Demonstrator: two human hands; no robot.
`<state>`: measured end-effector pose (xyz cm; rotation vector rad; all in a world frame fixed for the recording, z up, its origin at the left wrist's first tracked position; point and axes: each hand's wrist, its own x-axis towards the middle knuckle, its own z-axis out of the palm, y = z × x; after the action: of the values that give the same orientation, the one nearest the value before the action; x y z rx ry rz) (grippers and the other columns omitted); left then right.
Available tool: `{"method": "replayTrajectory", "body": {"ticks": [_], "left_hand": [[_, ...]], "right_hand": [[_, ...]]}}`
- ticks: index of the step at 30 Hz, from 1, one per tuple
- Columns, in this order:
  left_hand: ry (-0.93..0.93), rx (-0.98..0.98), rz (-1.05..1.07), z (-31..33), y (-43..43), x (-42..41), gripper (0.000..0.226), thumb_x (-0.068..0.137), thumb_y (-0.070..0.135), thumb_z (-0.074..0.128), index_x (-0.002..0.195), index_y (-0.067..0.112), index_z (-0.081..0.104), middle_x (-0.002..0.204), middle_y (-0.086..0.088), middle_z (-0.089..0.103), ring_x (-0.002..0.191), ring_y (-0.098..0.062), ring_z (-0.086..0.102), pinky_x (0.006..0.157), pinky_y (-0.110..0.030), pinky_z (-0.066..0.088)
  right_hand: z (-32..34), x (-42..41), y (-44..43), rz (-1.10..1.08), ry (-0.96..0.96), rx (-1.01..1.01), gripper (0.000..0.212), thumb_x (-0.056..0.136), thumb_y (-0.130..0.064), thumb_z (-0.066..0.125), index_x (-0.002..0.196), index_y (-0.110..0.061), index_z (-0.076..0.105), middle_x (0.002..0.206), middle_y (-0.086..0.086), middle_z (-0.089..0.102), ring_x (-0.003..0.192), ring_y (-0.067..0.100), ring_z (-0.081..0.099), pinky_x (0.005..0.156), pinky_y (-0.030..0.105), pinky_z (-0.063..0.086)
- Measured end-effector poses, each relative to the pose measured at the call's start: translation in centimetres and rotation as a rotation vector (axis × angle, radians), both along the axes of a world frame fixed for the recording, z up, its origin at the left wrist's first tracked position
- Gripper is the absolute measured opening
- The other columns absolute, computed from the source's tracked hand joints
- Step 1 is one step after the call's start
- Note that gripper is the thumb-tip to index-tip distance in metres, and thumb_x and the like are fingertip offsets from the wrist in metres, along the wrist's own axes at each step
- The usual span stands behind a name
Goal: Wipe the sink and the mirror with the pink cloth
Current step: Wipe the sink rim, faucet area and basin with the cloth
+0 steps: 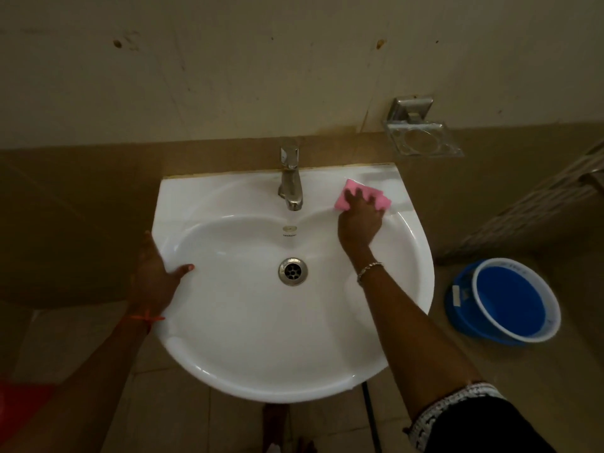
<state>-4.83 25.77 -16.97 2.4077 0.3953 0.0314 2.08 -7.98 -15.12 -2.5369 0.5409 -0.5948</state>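
The right hand (359, 220) was up on the far right ledge of the sink (228, 338), just right of the tap (290, 181), fingers spread flat and pressing the pink cloth (346, 192) down onto the white rim. The cloth poked out beyond the fingertips on both sides, folded into a rough rectangle, lying on the ledge and not down in the bowl. A bracelet (369, 269) sat on that wrist, and the forearm crossed over the right side of the bowl. Over on the left, the left hand (153, 273) lay open against the sink's left edge, palm on the rim, thumb reaching inward over the lip, holding nothing; an orange thread (147, 318) circled that wrist. The drain (293, 271) sat dead centre in the bowl, bare and clear of both hands. On the wall at far right hung a soap dish (421, 138), well apart from the cloth. Down on the floor to the right stood a blue bucket (510, 305). The mirror was out of the frame.
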Motion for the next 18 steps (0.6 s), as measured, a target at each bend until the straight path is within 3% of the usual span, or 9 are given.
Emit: {"method": "replayTrajectory", "body": {"ticks": [6, 11, 15, 18], "left_hand": [[-0.023, -0.004, -0.019, 0.0, -0.1, 0.2, 0.099, 0.071, 0.02, 0.077, 0.145, 0.006, 0.013, 0.146, -0.025, 0.03, 0.131, -0.043, 0.033, 0.108, -0.057, 0.03], [-0.037, -0.006, -0.015, -0.3, -0.1, 0.2, 0.1, 0.071, 0.016, 0.077, 0.145, 0.003, 0.011, 0.146, -0.025, 0.03, 0.133, -0.042, 0.031, 0.111, -0.054, 0.027], [-0.008, 0.0, -0.014, -0.1, 0.0, 0.1, 0.102, 0.071, 0.023, 0.077, 0.146, 0.01, 0.01, 0.146, -0.024, 0.032, 0.13, -0.043, 0.035, 0.106, -0.059, 0.032], [0.005, -0.001, -0.008, 0.2, 0.0, 0.1, 0.102, 0.071, 0.025, 0.077, 0.146, 0.013, 0.01, 0.146, -0.022, 0.032, 0.13, -0.043, 0.035, 0.106, -0.061, 0.032]], "right_hand": [[1.0, 0.7, 1.3, 0.175, 0.202, -0.016, 0.042, 0.088, -0.002, 0.044, 0.126, -0.016, 0.055, 0.137, 0.013, 0.049, 0.131, 0.034, 0.036, 0.112, 0.051, 0.023], [0.5, -0.3, 0.7, 0.4, 0.174, -0.105, 0.051, 0.085, 0.005, 0.045, 0.131, -0.018, 0.051, 0.142, 0.01, 0.045, 0.136, 0.036, 0.03, 0.112, 0.056, 0.022], [0.7, -0.9, 1.0, 0.539, 0.064, -0.151, 0.052, 0.076, 0.01, 0.056, 0.122, -0.016, 0.06, 0.13, 0.014, 0.057, 0.125, 0.043, 0.044, 0.102, 0.06, 0.036], [0.5, -1.5, 1.8, 0.656, -0.014, -0.223, 0.05, 0.066, 0.012, 0.066, 0.107, -0.017, 0.069, 0.116, 0.014, 0.065, 0.108, 0.042, 0.058, 0.079, 0.052, 0.052]]}}
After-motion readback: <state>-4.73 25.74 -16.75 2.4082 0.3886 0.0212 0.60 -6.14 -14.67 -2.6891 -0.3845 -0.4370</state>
